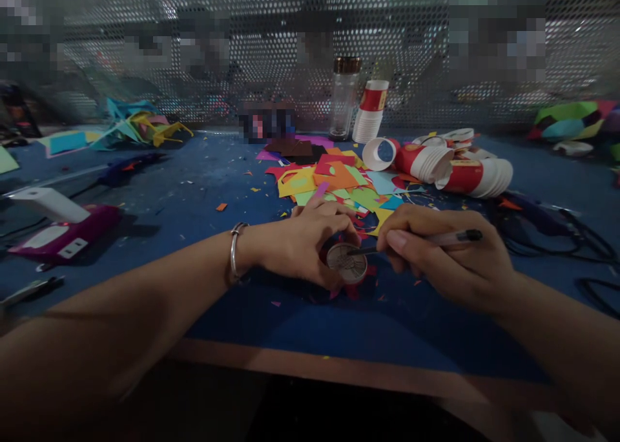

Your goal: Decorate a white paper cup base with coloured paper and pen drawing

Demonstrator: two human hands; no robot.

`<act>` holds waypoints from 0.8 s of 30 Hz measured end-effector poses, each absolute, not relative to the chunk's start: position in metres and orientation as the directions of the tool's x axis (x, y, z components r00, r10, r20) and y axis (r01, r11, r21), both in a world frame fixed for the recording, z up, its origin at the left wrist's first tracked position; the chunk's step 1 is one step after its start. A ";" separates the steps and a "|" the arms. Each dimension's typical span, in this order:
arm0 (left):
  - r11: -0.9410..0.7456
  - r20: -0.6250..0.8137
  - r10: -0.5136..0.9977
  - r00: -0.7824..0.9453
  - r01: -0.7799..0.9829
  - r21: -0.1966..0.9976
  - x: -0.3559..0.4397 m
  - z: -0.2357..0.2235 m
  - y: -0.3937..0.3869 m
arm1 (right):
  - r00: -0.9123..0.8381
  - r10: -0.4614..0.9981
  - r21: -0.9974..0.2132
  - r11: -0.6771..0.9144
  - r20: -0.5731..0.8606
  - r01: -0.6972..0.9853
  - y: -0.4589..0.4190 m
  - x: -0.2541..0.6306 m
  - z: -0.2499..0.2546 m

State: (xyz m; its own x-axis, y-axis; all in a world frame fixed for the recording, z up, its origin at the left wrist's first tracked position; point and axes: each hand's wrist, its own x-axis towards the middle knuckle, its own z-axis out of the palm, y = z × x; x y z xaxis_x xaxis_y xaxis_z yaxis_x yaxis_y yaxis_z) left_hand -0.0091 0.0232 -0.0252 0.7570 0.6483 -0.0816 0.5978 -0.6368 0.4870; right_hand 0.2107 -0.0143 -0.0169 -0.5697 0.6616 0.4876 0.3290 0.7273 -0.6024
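My left hand is closed round a small round disc-like object, which it holds tilted on the blue table. A silver bangle sits on that wrist. My right hand grips a pen lying across the fingers, with its dark tip resting on the disc's face. Red paper scraps lie under the disc.
A heap of coloured paper pieces lies just behind my hands. Paper cups lie toppled at the right; a stack of cups and a clear jar stand behind. Glue guns and cables lie on both sides.
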 end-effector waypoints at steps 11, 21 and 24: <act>-0.617 -0.055 0.668 0.743 0.593 0.517 -0.012 -0.023 0.022 | -0.571 0.679 -0.617 0.708 0.462 0.342 -0.014 0.214 -0.018; -0.594 -0.069 0.676 0.734 0.598 0.537 -0.013 -0.024 0.022 | -0.572 0.657 -0.602 0.731 0.492 0.322 -0.016 0.212 -0.016; -0.587 -0.074 0.675 0.734 0.595 0.550 -0.014 -0.024 0.023 | -0.574 0.650 -0.600 0.736 0.498 0.313 -0.016 0.212 -0.016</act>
State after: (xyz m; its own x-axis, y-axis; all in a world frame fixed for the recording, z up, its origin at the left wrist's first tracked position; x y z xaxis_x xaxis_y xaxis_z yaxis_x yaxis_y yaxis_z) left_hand -0.0138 0.0231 -0.0243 0.7343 0.6747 -0.0744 0.5947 -0.5867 0.5496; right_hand 0.2118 -0.0159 -0.0163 -0.5743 0.6500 0.4977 0.3133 0.7362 -0.5999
